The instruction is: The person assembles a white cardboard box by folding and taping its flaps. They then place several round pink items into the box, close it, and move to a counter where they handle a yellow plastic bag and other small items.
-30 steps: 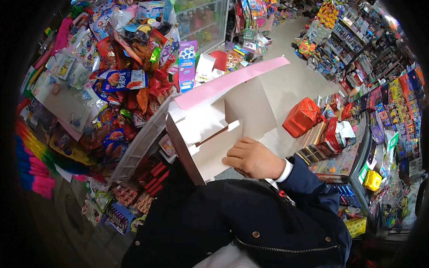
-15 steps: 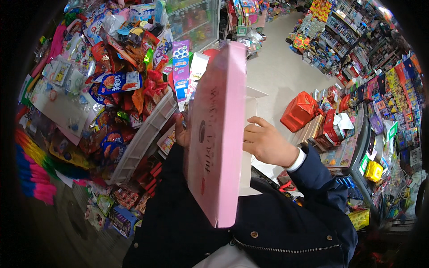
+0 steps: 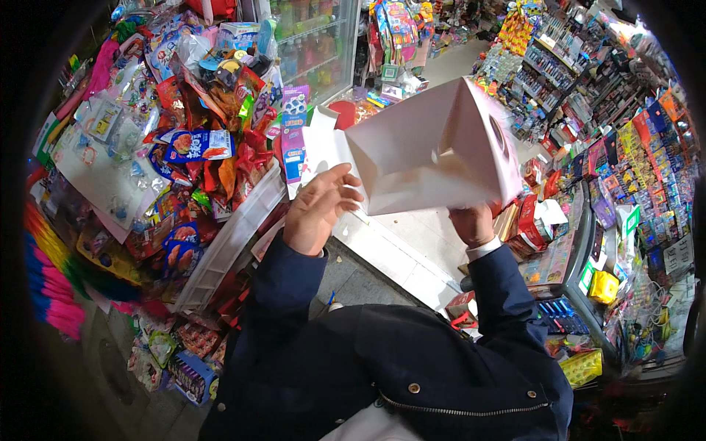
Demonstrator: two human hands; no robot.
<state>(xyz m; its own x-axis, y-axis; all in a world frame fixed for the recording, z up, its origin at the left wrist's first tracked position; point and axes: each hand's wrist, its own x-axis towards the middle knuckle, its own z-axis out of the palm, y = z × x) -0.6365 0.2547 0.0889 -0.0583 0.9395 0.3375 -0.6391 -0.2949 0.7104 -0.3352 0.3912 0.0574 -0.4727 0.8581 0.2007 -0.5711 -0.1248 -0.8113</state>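
A folded cardboard box (image 3: 419,184), white inside and pink outside, hangs tilted in front of me with its open side facing me. One end panel shows an oval cut-out. My right hand (image 3: 474,224) grips the box's lower right edge from below; the box hides most of its fingers. Beside the box's left end is my left hand (image 3: 320,208), palm up, its fingers apart and slightly bent. It holds nothing, and its fingertips are close to the white flap. Whether they touch it I cannot tell.
On the left, snack bags (image 3: 197,145) are heaped behind a white plastic crate edge (image 3: 228,239). A glass-door drinks cooler (image 3: 312,48) stands ahead. To the right are a counter (image 3: 581,246) with small goods and packed shelves (image 3: 555,55). A pale step edge (image 3: 397,257) crosses the floor below the box.
The box has swung right and turned, so its inside shows instead of its printed pink face. My left hand has come off it. My right hand has moved lower, under its edge.
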